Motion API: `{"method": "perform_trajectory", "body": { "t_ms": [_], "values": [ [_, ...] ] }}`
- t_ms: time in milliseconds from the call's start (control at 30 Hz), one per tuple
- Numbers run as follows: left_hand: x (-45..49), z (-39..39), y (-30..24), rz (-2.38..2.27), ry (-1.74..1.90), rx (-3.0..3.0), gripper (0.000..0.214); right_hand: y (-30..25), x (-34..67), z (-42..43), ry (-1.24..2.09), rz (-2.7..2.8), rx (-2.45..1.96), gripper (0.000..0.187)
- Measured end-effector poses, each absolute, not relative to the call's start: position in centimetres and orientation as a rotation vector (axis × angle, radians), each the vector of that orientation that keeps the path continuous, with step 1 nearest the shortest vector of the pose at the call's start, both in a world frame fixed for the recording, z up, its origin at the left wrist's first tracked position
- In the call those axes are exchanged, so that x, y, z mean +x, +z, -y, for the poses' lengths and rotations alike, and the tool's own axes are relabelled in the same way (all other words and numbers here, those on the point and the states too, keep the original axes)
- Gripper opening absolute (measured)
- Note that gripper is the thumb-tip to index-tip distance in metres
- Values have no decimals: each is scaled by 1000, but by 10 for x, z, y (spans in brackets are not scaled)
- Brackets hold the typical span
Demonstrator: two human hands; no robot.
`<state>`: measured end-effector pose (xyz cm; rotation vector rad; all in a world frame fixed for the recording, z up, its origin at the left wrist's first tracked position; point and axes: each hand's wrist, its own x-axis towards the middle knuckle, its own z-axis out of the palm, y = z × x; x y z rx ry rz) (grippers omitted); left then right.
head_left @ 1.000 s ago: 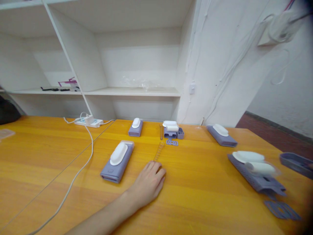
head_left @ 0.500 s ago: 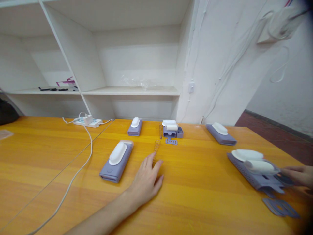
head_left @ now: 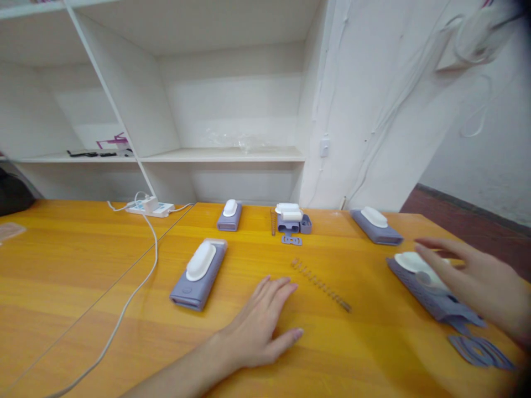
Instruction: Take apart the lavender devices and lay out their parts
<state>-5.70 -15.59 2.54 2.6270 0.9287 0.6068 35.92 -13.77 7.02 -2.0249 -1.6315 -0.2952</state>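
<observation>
A coil spring [head_left: 321, 283] lies slantwise on the table, just beyond and right of my left hand. My left hand [head_left: 265, 326] rests palm down, fingers spread, holding nothing and apart from the spring. At the right, my right hand [head_left: 483, 282], slightly blurred, hovers with fingers stretched out and nothing visible in them. It partly covers a purple case [head_left: 427, 293] with a white oval top and a white cylinder [head_left: 429, 278]. Beside that case lies a flat purple cut-out plate [head_left: 481, 351].
Similar purple cases with white tops stand at left [head_left: 199, 273], back [head_left: 229, 215] and back right [head_left: 376, 225]. A second spring [head_left: 273, 221] is upright beside an opened purple case [head_left: 288, 221]. A white cable runs from a power strip [head_left: 151, 207] below shelves.
The spring has left my left fingertips and now lies further right, slanted. My left hand has shifted slightly right and nearer. My right hand has risen from the right case's side and moved left.
</observation>
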Motion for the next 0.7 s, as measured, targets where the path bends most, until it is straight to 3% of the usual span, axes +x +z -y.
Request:
{"method": "perform_trajectory", "body": {
  "t_ms": [267,433,700],
  "values": [
    [-56,154,26,-964,593,2620,53,14,251,141,-112,2353,-1550,36],
    [-55,154,29,-985,581,2608,52,-6,239,130,-452,2449,-1555,37],
    [-55,154,29,-990,577,2612,50,7,269,139,-991,2349,-1746,30]
  ]
}}
